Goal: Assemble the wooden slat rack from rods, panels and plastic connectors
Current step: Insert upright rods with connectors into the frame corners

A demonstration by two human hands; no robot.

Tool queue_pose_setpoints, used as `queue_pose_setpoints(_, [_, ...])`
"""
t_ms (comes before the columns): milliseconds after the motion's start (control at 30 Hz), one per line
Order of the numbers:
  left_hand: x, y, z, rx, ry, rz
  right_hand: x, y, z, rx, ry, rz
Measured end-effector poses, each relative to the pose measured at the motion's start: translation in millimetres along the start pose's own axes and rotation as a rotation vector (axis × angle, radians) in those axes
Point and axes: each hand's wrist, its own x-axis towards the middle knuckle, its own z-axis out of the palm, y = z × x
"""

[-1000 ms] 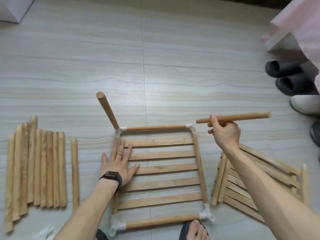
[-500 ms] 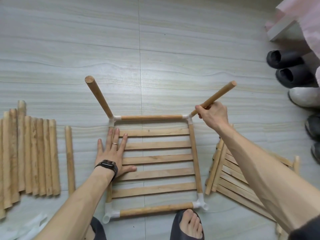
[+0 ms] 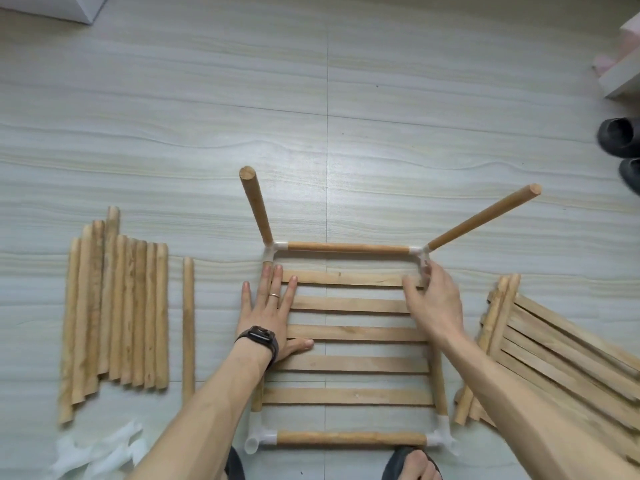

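A square slat panel [image 3: 349, 334] lies flat on the floor, framed by rods joined with white plastic connectors. One rod [image 3: 256, 206] stands up from the far left connector. Another rod [image 3: 485, 218] leans up out of the far right connector [image 3: 420, 252]. My left hand [image 3: 270, 313] presses flat on the panel's left side, fingers straight. My right hand [image 3: 433, 303] rests on the far right corner with its fingertips touching that connector and the first slat, holding nothing.
Several loose rods [image 3: 117, 313] lie in a row at the left, with a single rod [image 3: 188, 327] beside them. White connectors [image 3: 100, 452] sit at bottom left. A second slat panel [image 3: 554, 348] lies at the right. Dark slippers [image 3: 620, 138] stand far right.
My right hand brought the rod from the air into the far right connector, let go of it and dropped onto the corner. My left hand stayed flat on the panel.
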Motion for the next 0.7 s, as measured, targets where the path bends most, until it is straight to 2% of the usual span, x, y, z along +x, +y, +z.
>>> queue_pose_setpoints(100, [9, -4, -10, -0.003, 0.006, 0.006, -48, 1, 48, -0.292, -0.129, -0.317])
queue_pose_setpoints(167, [17, -6, -19, -0.008, 0.011, 0.013, -65, -2, 71, -0.469, -0.271, -0.454])
queue_pose_setpoints(267, [23, -15, -33, -0.081, 0.047, 0.033, -63, -6, 93, -0.633, -0.423, -0.561])
queue_pose_setpoints(333, [15, -25, -35, -0.203, 0.176, 0.002, -50, -10, 95, -0.677, -0.462, -0.571])
queue_pose_setpoints(400, [-7, -40, -29, -0.380, 0.352, -0.163, -39, -15, 95, -0.682, -0.484, -0.568])
queue_pose_setpoints(467, [-34, -60, -19, -0.455, 0.428, -0.431, -31, -19, 95, -0.696, -0.485, -0.574])
queue_pose_setpoints(500, [-46, -70, -14, -0.444, 0.412, -0.541, -29, -20, 95, -0.707, -0.484, -0.573])
queue_pose_setpoints(567, [-66, -86, -2, -0.422, 0.322, -0.649, -29, -22, 95, -0.721, -0.476, -0.569])
queue_pose_setpoints(700, [-84, -104, 10, -0.425, 0.100, -0.643, -38, -33, 89, -0.744, -0.448, -0.550])
